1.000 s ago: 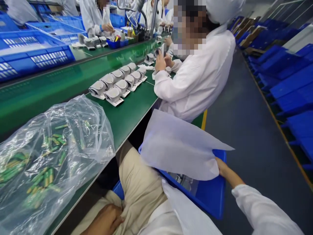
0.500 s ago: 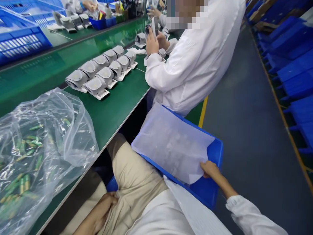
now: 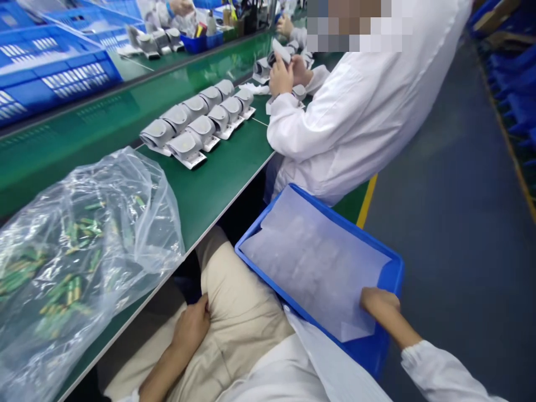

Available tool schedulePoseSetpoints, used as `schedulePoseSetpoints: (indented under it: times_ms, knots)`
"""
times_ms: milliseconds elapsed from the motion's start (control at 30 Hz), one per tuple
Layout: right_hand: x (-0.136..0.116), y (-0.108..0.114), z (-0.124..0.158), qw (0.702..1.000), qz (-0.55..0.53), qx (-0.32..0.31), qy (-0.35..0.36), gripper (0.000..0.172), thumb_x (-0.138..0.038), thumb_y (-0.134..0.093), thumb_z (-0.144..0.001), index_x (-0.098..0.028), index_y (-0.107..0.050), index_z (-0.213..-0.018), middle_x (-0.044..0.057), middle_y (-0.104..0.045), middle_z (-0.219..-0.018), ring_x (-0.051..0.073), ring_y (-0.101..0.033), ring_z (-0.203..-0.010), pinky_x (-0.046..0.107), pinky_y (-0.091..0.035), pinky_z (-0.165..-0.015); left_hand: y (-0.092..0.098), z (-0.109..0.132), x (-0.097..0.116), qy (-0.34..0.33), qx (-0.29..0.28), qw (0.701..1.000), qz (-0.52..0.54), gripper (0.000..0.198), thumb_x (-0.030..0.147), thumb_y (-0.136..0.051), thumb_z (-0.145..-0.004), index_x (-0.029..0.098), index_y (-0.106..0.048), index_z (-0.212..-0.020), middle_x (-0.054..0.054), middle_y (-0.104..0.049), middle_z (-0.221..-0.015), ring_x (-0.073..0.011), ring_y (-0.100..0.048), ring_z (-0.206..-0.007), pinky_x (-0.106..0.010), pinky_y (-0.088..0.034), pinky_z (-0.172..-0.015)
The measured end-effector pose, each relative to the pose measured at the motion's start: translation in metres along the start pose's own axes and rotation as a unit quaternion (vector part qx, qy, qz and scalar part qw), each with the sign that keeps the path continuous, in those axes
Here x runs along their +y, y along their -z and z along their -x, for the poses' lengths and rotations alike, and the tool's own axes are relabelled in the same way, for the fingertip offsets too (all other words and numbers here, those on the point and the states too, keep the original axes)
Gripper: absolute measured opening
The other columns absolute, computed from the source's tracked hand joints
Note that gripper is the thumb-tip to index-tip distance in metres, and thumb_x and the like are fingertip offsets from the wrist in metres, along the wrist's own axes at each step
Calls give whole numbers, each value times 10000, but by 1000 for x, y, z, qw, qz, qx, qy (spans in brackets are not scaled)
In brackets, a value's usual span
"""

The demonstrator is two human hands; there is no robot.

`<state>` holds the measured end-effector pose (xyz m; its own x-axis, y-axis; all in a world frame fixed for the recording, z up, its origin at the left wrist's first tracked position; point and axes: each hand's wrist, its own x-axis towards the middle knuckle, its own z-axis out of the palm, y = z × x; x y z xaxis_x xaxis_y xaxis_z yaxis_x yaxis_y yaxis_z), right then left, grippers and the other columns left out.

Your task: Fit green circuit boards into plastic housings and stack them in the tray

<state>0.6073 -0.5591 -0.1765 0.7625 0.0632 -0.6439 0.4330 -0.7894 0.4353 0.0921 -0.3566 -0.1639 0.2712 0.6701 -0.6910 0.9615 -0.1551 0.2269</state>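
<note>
A white translucent sheet [image 3: 314, 262] lies inside a blue tray [image 3: 396, 273], covering most of its bottom. My right hand [image 3: 380, 304] is closed at the sheet's right edge, inside the tray, with the sheet between its fingers. My left hand [image 3: 192, 324] rests closed on the beige trousers [image 3: 230, 285] at my lap; whether its fingers hold any cloth is hidden. On the green table to the left, a clear plastic bag [image 3: 142, 240] holds several green and gold cylindrical pieces [image 3: 73, 290].
Two rows of grey cuff-like items [image 3: 201, 128] stand on the green table [image 3: 221, 184]. A person in a white coat [image 3: 355, 106] works beyond the tray, handling a grey item. Blue crates [image 3: 54, 72] are at the upper left, and more blue bins line the far right.
The sheet has come down into the tray, uncovering more of its far rim. My right hand has moved further in over the tray. My left hand has shifted up the lap. The view has turned slightly left.
</note>
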Motion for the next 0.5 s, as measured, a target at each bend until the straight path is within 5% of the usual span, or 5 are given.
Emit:
schedulePoseSetpoints:
  times_ms: [133,267,400,500]
  knots:
    - [-60,32,11,977,-32,116,179,368,-259,-572,-1083,-64,-783,-1313,369,-729,-1319,451,-733,-1296,559,-581,-1043,4,4,11,9,-8,996,-83,584,33,-400,-1006,130,-573,-1554,-231,-777,-1259,-339,-775,-1138,-415,-544,-941]
    - [-163,25,35,898,-90,216,372,669,-483,-437,-1165,-178,-376,-1757,256,-377,-1785,412,-376,-1650,557,-330,-1320,-4,19,32,34,47,988,-144,579,-8,-399,-1001,53,-588,-1545,-246,-786,-1211,-343,-770,-1148,-433,-555,-988]
    - [-246,-8,44,892,-77,168,412,734,-542,-423,-1138,-281,-267,-1807,181,-147,-1882,506,-145,-1713,827,-134,-1287,-20,25,29,0,150,964,-219,528,10,-417,-1007,75,-696,-1450,-253,-761,-1301,-381,-720,-1250,-486,-553,-1046]
    - [-273,-25,39,891,-90,158,415,737,-559,-420,-1116,-307,-299,-1797,148,-109,-1894,489,-59,-1731,825,-90,-1289,-35,17,9,-88,179,954,-225,524,28,-437,-1001,167,-744,-1402,-231,-746,-1370,-378,-714,-1280,-485,-585,-1040]
